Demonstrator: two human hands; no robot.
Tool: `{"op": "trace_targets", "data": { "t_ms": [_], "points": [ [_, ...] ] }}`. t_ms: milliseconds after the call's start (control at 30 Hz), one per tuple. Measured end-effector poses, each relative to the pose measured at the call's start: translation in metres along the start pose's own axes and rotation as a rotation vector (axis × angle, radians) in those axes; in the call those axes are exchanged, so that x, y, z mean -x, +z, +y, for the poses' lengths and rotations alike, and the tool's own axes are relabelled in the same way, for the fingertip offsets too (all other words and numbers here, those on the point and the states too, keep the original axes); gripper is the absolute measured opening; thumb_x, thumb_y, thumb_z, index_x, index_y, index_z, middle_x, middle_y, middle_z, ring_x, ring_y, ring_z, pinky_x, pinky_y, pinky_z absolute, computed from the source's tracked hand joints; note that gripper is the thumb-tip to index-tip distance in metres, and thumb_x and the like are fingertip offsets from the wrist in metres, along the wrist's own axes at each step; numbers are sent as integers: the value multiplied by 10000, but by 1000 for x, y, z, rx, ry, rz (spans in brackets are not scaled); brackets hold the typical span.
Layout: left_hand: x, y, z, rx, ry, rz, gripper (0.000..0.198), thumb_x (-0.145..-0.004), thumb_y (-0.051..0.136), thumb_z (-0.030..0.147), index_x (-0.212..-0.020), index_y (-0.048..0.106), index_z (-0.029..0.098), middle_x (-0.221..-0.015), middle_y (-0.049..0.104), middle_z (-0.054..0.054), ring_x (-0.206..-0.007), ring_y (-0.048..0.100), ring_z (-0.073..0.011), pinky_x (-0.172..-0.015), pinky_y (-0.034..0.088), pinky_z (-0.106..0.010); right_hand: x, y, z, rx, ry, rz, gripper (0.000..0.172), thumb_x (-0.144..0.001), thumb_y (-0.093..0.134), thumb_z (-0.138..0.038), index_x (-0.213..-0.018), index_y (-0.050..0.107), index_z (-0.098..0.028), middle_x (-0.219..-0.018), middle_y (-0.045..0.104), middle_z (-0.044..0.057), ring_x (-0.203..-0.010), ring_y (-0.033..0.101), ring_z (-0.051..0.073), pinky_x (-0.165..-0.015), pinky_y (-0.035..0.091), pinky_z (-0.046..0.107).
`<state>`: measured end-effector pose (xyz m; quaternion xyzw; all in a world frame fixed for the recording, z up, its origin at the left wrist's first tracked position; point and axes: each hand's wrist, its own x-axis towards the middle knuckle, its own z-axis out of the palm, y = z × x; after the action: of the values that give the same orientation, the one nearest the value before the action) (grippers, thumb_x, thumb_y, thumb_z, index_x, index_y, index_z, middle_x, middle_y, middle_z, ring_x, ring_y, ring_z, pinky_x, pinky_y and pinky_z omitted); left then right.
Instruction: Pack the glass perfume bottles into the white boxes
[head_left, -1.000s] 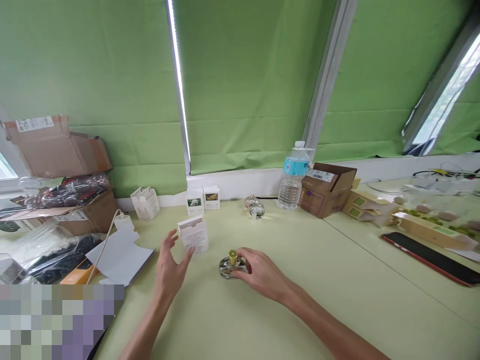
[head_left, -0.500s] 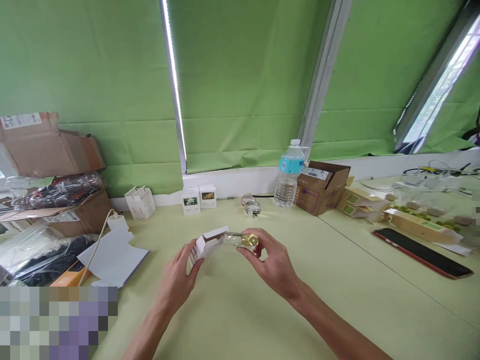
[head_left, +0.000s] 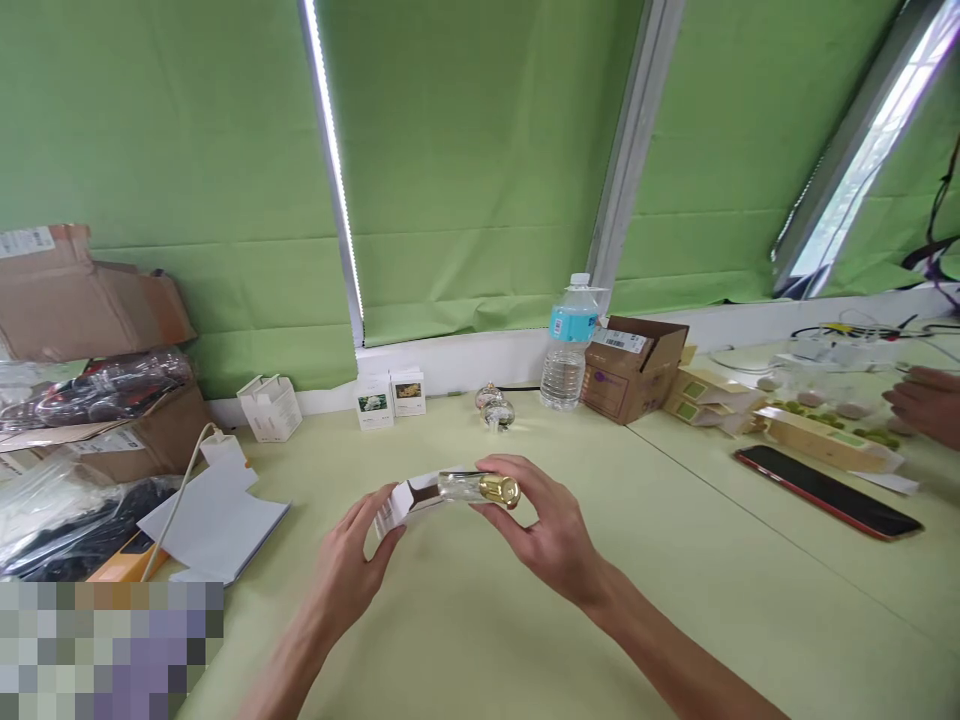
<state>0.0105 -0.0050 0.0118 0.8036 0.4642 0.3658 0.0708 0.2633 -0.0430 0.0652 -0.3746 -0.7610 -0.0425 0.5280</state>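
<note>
- A small white carton [head_left: 391,510], held in the left hand [head_left: 351,550], tilts over with its open end toward the right; a white flap stands out at the mouth, and the inside shows dark.
- A clear glass bottle [head_left: 459,487], held in the right hand [head_left: 547,520], is tipped onto its side, its far end right at the carton's mouth; whether any of it is inside cannot be told.
- The bottle's shiny gold cap [head_left: 499,490] is on, pointing right, away from the carton.

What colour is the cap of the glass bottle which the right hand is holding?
The cap is shiny gold, seen best in the head view.
</note>
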Motion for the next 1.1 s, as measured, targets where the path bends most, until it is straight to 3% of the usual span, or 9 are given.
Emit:
{"op": "trace_targets", "data": {
  "t_ms": [300,567,1100],
  "points": [
    [2,1,-1,7,-13,-19,403,-915,525,377,-1305,484,286,-1196,662,-44,-1068,643,-213,-836,546,-320,2,0,-3,-11,-51,-51,385,-881,627,-170,-1244,520,-241,-1133,661,70,-1053,631,206,-818,566,314],
    [1,-1,1,-3,35,-36,387,-922,518,344,-1307,483,320,-1257,632,-23,-1120,617,-203,-884,528,-312,0,0,-2,-40,24,44,336,-881,633,-201,-1204,545,-233,-1116,662,79,-1047,630,219,-819,566,328],
    [2,0,1,-6,63,-25,368,-920,528,332,-1284,489,302,-1205,654,-30,-1078,636,-198,-862,529,-302,6,6,-3,-22,-124,-149,418,-893,607,-149,-1282,478,-232,-1171,654,75,-1111,607,193,-926,525,326]
  ]
}}
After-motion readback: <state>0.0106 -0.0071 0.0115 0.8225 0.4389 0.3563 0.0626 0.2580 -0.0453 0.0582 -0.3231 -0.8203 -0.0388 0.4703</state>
